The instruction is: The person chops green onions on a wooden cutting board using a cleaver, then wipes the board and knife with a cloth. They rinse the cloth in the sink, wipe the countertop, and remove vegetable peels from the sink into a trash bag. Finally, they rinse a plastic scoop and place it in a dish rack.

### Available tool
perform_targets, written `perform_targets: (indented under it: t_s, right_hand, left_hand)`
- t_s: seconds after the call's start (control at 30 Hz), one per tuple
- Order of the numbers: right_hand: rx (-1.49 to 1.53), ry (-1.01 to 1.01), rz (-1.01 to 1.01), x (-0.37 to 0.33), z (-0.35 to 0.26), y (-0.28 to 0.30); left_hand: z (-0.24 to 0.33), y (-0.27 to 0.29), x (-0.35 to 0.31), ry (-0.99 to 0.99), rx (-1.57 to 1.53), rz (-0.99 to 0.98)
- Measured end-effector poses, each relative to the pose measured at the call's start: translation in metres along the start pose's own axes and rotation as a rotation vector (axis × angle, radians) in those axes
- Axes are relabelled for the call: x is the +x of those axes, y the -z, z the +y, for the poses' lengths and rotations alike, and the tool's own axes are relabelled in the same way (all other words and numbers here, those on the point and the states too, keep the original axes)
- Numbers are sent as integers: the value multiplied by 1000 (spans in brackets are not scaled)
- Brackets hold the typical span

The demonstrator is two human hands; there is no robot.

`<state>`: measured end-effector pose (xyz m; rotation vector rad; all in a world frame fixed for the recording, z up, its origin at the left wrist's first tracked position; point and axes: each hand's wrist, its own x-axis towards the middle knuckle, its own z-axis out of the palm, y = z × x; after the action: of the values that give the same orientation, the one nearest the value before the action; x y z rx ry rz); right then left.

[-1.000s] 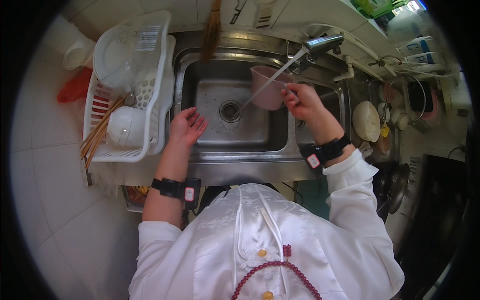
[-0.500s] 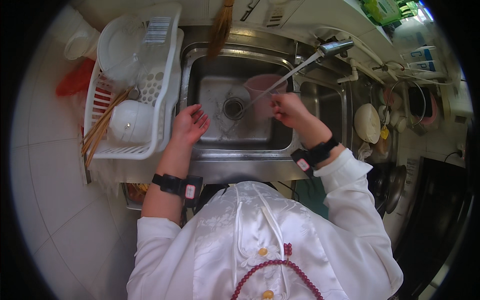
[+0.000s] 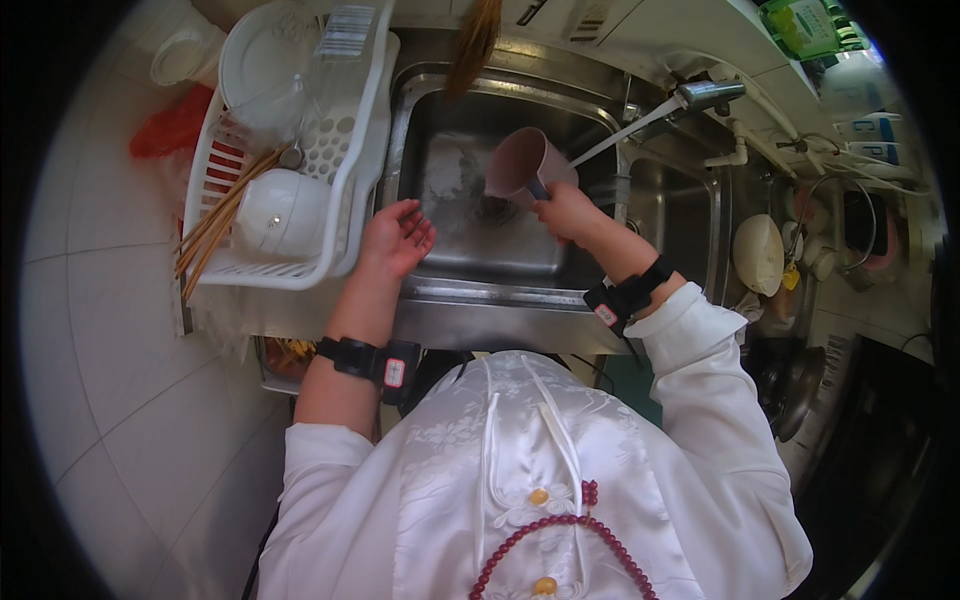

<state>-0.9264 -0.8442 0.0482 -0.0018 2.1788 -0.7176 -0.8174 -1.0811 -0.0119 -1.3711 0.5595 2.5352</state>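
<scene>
A pink measuring jug (image 3: 526, 163) hangs tilted over the sink basin, its mouth toward the left. My right hand (image 3: 570, 212) is closed round its grey handle. From the tap (image 3: 712, 95) a stream of water slants down to the jug's right side; whether it hits the outside or passes behind, I cannot tell. My left hand (image 3: 397, 238) hovers over the left rim of the steel sink (image 3: 500, 293), palm turned inward, fingers loosely curled and apart, with nothing in it. The jug partly hides the drain.
On the left stands a white dish rack (image 3: 350, 190) with a plate (image 3: 262, 65), a white bowl (image 3: 280, 215) and several chopsticks (image 3: 225, 225). A straw brush (image 3: 474, 45) hangs at the back. A second, smaller basin (image 3: 665, 200) lies to the right, with a pan (image 3: 795, 390) nearer me.
The pink jug has risen and tipped leftward in my right hand, showing its mouth and handle. My left hand stays empty near the rim. The whole view has shifted slightly.
</scene>
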Motion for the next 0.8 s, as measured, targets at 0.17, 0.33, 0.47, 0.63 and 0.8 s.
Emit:
perform_targets:
  t_s: [0.17,0.33,0.47,0.63,0.8]
  right_hand:
    - [-136,148,-19,6,12,-15]
    - [-551,559,11,-13,30,-19]
    - [-902,394,-204,-42,37,8]
    - [-1192,376,-35,-78,51,50]
    - [-1170,440,335,-89,70,66]
  left_hand:
    - [-1,3,1,-20,-18,11]
    - [0,4,2,-37,-14,40]
    - [-1,2,0,-52,15,55]
    - [-7,-5,1,-48,17,69]
    - [-14,-19,8,-17,41,50]
